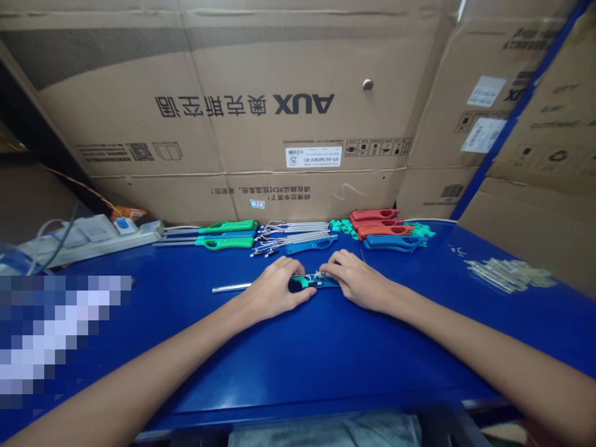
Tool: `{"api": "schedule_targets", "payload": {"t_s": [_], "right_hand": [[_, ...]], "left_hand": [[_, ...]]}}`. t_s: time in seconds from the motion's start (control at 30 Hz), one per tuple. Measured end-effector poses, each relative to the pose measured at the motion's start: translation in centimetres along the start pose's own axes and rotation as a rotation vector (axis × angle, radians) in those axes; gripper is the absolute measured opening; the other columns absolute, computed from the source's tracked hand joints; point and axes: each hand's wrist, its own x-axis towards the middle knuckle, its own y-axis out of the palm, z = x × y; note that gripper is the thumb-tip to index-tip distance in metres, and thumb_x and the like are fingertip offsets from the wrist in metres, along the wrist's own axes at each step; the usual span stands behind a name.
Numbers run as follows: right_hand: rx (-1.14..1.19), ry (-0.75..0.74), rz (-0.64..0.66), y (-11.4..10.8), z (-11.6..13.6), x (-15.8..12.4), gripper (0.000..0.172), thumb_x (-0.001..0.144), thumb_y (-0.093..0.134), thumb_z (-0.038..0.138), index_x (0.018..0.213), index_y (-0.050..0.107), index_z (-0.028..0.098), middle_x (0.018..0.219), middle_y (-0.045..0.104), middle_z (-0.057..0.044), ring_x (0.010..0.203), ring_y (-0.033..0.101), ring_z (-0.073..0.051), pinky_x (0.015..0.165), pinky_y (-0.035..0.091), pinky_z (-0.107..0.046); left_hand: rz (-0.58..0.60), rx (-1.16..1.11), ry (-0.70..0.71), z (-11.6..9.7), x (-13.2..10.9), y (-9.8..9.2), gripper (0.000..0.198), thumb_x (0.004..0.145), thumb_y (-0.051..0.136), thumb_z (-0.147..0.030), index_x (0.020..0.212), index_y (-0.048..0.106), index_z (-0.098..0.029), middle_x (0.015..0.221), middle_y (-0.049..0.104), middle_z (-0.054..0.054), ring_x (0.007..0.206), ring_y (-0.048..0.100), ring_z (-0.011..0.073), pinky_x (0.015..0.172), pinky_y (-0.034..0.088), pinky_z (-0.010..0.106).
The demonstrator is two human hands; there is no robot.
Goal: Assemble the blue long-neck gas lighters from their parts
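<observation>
At the centre of the frame, both hands rest on a long-nosed lighter (305, 284) lying flat on the blue table (326, 347). The left hand (275, 288) has its fingers curled over the teal handle, pressing it down, while the metal tube sticks out to the left past the knuckles. The right hand (356, 279) pinches the lighter's other end between fingertips (small parts there are too tiny to make out). Just above lie finished lighters (228, 234), metal tubes (293, 236) and red handle shells (377, 222).
</observation>
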Motion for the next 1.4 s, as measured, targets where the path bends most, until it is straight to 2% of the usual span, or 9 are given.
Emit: {"api": "schedule_targets", "payload": {"t_s": [0.13, 0.47, 0.7, 0.93, 1.07, 1.23, 1.4], "right_hand": [[-0.023, -0.044, 0.026, -0.04, -0.21, -0.01, 0.033, 0.087, 0.042, 0.002, 0.109, 0.065, 0.012, 0.098, 0.056, -0.013, 0.091, 0.048, -0.021, 0.08, 0.045, -0.035], [-0.093, -0.078, 0.072, -0.39, 0.07, -0.21, 0.035, 0.084, 0.043, -0.001, 0.108, 0.065, 0.012, 0.1, 0.055, -0.013, 0.091, 0.048, -0.021, 0.078, 0.045, -0.034], [-0.103, -0.092, 0.065, -0.25, -0.07, -0.21, 0.038, 0.083, 0.043, -0.002, 0.111, 0.064, 0.012, 0.102, 0.055, -0.013, 0.092, 0.048, -0.021, 0.08, 0.045, -0.034], [-0.076, -0.095, 0.063, -0.08, -0.29, -0.24, 0.04, 0.082, 0.042, -0.003, 0.114, 0.063, 0.012, 0.102, 0.055, -0.013, 0.092, 0.048, -0.021, 0.08, 0.045, -0.035], [-0.069, -0.121, 0.043, 0.05, -0.39, -0.26, 0.038, 0.086, 0.042, 0.001, 0.116, 0.062, 0.012, 0.103, 0.057, -0.013, 0.089, 0.049, -0.021, 0.078, 0.045, -0.035], [-0.039, -0.135, -0.004, -0.1, -0.33, -0.36, 0.028, 0.095, 0.041, 0.014, 0.112, 0.063, 0.012, 0.098, 0.061, -0.012, 0.088, 0.052, -0.021, 0.078, 0.045, -0.036], [0.009, -0.114, -0.011, -0.39, -0.12, -0.37, 0.023, 0.096, 0.044, 0.017, 0.106, 0.064, 0.012, 0.099, 0.063, -0.012, 0.091, 0.055, -0.021, 0.081, 0.046, -0.037]], "left_hand": [[0.009, 0.014, 0.024, 0.02, 0.0, -0.1, 0.025, 0.081, 0.061, -0.042, 0.085, 0.057, -0.018, 0.09, 0.064, 0.005, 0.089, 0.057, 0.0216, 0.078, 0.047, 0.034], [-0.002, 0.015, 0.075, 0.11, -0.02, -0.16, 0.023, 0.083, 0.061, -0.041, 0.085, 0.062, -0.019, 0.089, 0.063, 0.004, 0.089, 0.058, 0.0204, 0.079, 0.048, 0.033], [-0.004, 0.018, 0.112, 0.19, -0.24, 0.12, 0.025, 0.086, 0.059, -0.041, 0.097, 0.066, -0.019, 0.099, 0.066, 0.005, 0.097, 0.058, 0.0212, 0.089, 0.048, 0.036], [0.028, 0.019, 0.08, 0.04, -0.08, -0.07, 0.026, 0.085, 0.059, -0.041, 0.098, 0.068, -0.02, 0.099, 0.065, 0.007, 0.097, 0.058, 0.0221, 0.088, 0.049, 0.037], [0.032, 0.003, 0.089, 0.01, -0.11, -0.1, 0.026, 0.086, 0.058, -0.041, 0.099, 0.068, -0.02, 0.1, 0.066, 0.006, 0.099, 0.057, 0.0222, 0.091, 0.048, 0.038], [0.008, 0.007, 0.099, 0.11, -0.24, 0.05, 0.024, 0.085, 0.058, -0.039, 0.096, 0.065, -0.02, 0.099, 0.065, 0.006, 0.098, 0.057, 0.0217, 0.09, 0.048, 0.038], [0.022, 0.026, 0.093, 0.19, -0.24, 0.12, 0.026, 0.085, 0.058, -0.04, 0.099, 0.063, -0.019, 0.102, 0.065, 0.006, 0.1, 0.057, 0.0227, 0.091, 0.048, 0.04]]}}
